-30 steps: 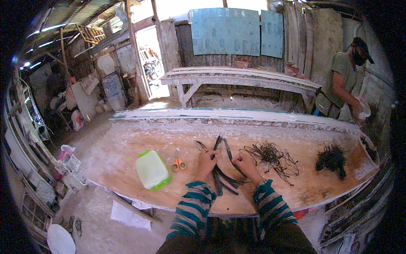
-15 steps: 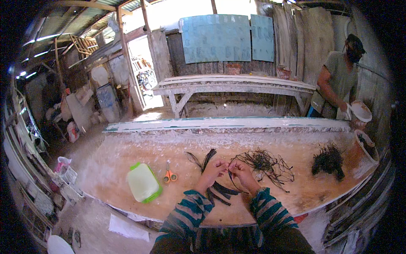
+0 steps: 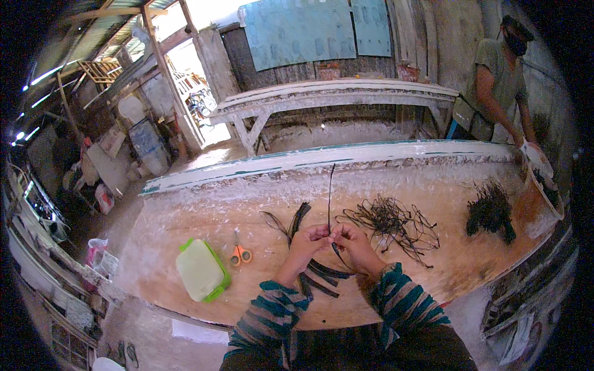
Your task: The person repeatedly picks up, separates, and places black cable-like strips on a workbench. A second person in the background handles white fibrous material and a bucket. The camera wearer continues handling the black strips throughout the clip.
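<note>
Left hand (image 3: 307, 244) and right hand (image 3: 354, 244) meet near the middle of the desk (image 3: 154, 247) in the head view I follow from afar, fingertips pinched tight on a thin black strip (image 3: 330, 198). It rises from the fingers toward the desk's far side, its lower part slanting down beside the right hand. From the left, I see a white-smeared board (image 3: 309, 158) running along the far edge, a pale box (image 3: 202, 270) with bright green clips and, just beside it, orange-handled scissors (image 3: 241, 253), blades pointing away from the wearer. Flat black strips (image 3: 300, 216) fan out around and beneath the left hand. Just beyond the right hand lies a loose tangle of black cord (image 3: 396, 226); well apart from it, a dense black clump (image 3: 490, 210). A bucket (image 3: 535, 207) stands at the right end, where a co-worker (image 3: 500, 86) in a dark cap handles a pale vessel (image 3: 538, 158).
</note>
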A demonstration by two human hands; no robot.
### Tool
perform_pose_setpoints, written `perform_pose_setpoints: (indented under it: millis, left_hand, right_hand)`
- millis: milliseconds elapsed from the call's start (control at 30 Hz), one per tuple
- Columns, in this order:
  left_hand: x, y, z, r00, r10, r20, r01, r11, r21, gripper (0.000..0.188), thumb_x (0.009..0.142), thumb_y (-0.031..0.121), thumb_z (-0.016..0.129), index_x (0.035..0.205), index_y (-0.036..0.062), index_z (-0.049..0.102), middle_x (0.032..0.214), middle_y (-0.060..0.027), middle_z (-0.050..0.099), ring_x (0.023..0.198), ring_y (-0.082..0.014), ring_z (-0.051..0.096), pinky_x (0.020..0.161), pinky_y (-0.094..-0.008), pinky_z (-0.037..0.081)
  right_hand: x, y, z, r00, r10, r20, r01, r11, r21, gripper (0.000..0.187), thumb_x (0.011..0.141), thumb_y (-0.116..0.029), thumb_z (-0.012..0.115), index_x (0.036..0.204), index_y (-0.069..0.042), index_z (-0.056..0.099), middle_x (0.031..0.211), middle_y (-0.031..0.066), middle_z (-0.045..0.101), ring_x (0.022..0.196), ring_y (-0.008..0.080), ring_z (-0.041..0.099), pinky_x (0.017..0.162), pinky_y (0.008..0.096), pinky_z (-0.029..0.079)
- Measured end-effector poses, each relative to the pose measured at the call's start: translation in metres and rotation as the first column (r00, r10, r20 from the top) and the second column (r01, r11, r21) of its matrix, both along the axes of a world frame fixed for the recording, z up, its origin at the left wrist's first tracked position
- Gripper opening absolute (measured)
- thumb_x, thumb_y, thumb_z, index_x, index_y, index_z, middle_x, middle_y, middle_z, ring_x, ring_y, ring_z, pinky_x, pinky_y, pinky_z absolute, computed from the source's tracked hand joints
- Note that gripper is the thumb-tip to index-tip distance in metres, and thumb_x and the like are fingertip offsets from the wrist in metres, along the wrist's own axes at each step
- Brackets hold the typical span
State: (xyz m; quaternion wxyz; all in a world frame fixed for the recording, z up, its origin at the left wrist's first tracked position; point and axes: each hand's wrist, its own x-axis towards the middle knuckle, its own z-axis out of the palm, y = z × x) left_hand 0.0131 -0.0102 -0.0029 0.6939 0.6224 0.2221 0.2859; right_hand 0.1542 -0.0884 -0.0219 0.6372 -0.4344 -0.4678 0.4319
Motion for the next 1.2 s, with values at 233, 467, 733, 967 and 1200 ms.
perform_pose_setpoints:
  millis: [233, 467, 733, 967, 1200]
  left_hand:
    - [0.000, 0.001, 0.001, 0.999, -0.045, -0.015, 0.046, 0.991, 0.126, 0.038, 0.078, 0.007, 0.062, 0.114, -0.0025, 0.051, 0.096, -0.0052, 0.059, 0.086, -0.0119, 0.056, 0.074, -0.0234, 0.046]
    - [0.000, -0.006, 0.008, 0.999, -0.039, 0.034, 0.033, 0.987, 0.156, 0.023, 0.079, 0.005, 0.060, 0.100, -0.0004, 0.055, 0.088, -0.0032, 0.059, 0.081, -0.0112, 0.056, 0.073, -0.0235, 0.045]
    - [0.004, -0.010, 0.002, 0.997, 0.058, 0.057, -0.064, 0.991, 0.121, 0.012, 0.082, 0.011, 0.060, 0.088, 0.0013, 0.056, 0.079, -0.0010, 0.057, 0.070, -0.0074, 0.053, 0.065, -0.0200, 0.044]
    - [0.002, -0.009, 0.005, 0.997, 0.078, 0.028, -0.076, 0.996, -0.055, 0.013, 0.082, 0.015, 0.060, 0.085, 0.0028, 0.056, 0.076, 0.0004, 0.056, 0.067, -0.0069, 0.052, 0.059, -0.0214, 0.043]
    - [0.000, -0.011, 0.012, 0.992, 0.125, 0.013, -0.125, 0.974, 0.188, 0.010, 0.080, 0.013, 0.062, 0.077, 0.0044, 0.056, 0.073, 0.0008, 0.055, 0.063, -0.0077, 0.050, 0.057, -0.0226, 0.041]
  right_hand:
    - [0.000, -0.003, 0.012, 1.000, -0.022, 0.021, 0.023, 0.998, -0.061, 0.008, 0.083, -0.011, 0.056, 0.077, -0.006, 0.054, 0.074, -0.0034, 0.053, 0.071, 0.0064, 0.048, 0.065, 0.0216, 0.039]
    - [-0.004, -0.007, 0.015, 0.999, -0.042, 0.025, 0.041, 0.999, 0.032, 0.011, 0.085, -0.017, 0.056, 0.080, -0.008, 0.054, 0.069, -0.0051, 0.052, 0.059, 0.0031, 0.042, 0.052, 0.0171, 0.033]
    - [-0.004, -0.007, 0.014, 0.983, -0.135, 0.124, 0.137, 0.991, -0.009, 0.010, 0.085, -0.014, 0.055, 0.080, -0.006, 0.054, 0.069, -0.0045, 0.051, 0.061, 0.0032, 0.044, 0.053, 0.0183, 0.035]
    - [-0.001, -0.006, 0.012, 0.969, -0.167, 0.184, 0.174, 0.984, -0.023, 0.011, 0.086, -0.014, 0.055, 0.079, -0.005, 0.053, 0.068, -0.0049, 0.048, 0.061, 0.0033, 0.042, 0.054, 0.0188, 0.035]
    - [-0.003, -0.007, 0.015, 0.888, -0.294, 0.355, 0.272, 0.956, 0.110, 0.009, 0.084, -0.010, 0.056, 0.080, -0.004, 0.051, 0.067, -0.0055, 0.045, 0.061, 0.0032, 0.039, 0.053, 0.0186, 0.032]
